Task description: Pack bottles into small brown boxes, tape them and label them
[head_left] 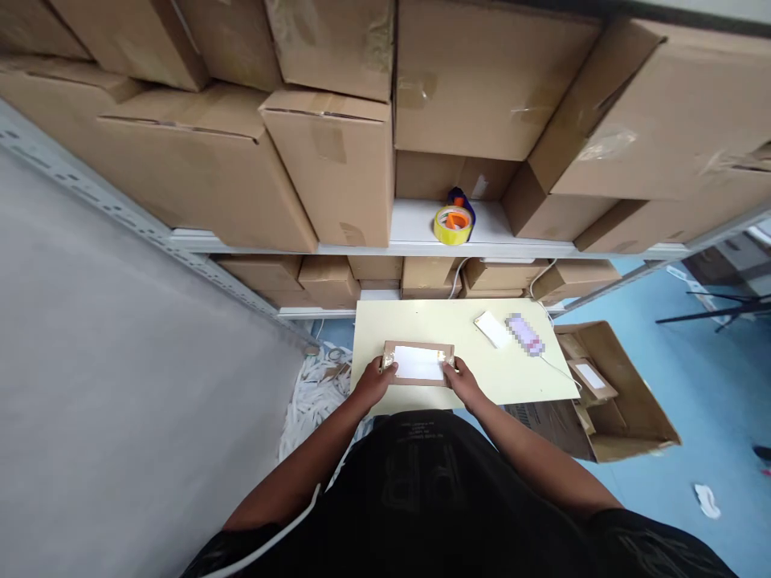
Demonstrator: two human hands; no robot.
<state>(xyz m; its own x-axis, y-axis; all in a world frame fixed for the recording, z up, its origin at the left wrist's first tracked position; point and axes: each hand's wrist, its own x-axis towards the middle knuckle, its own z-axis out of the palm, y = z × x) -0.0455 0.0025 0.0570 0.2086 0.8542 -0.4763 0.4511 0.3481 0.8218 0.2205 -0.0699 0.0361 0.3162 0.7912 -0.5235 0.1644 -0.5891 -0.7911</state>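
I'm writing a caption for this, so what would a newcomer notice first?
Probably the brown cardboard boxes stacked along the shelf first. Then the bright yellow tape roll near that shelf's front edge. Below, the left hand and right hand grip a white-labelled parcel by its ends at the pale table.

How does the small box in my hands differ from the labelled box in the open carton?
The held box is gripped at its ends by your left hand and right hand; the other box lies untouched in the open carton. The held box sits nearly straight across the view; the other box slants. Both are brown cardboard with a white label.
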